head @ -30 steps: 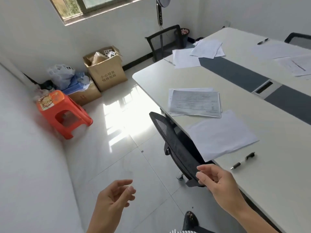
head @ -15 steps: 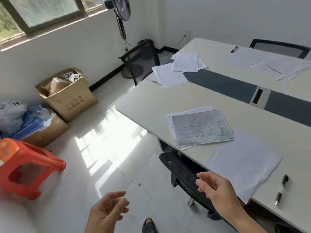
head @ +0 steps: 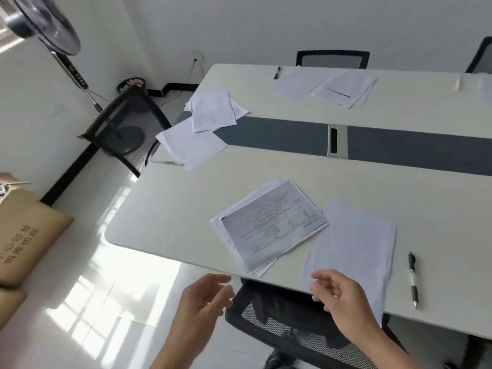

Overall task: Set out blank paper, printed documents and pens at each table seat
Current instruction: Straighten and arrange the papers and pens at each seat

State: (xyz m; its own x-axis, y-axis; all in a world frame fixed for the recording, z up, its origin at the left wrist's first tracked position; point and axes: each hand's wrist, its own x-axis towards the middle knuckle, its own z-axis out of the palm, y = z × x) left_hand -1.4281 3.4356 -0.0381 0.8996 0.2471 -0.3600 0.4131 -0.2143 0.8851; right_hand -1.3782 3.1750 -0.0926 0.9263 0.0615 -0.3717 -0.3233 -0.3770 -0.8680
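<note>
Nearest, the left hand (head: 205,302) and right hand (head: 338,296) hover above a mesh chair (head: 292,323) tucked under the table (head: 173,209), both with fingers loosely spread and gripping nothing. Just beyond, at this seat, lie a stack of printed documents (head: 271,225), a blank sheet (head: 354,249) touching its right corner, and a pen (head: 412,278) just beside the sheet. On the floor to the left stands a cardboard box (head: 24,235) with its flap open; the contents are cut off by the picture edge. At the table's left end lie a second blank sheet (head: 189,145), printed pages (head: 213,110) and a blurred pen (head: 167,163). The far seat holds papers (head: 343,86) and a black pen (head: 277,72). In the corner, a small dark bin (head: 131,83) holds something pinkish — too small to identify.
</note>
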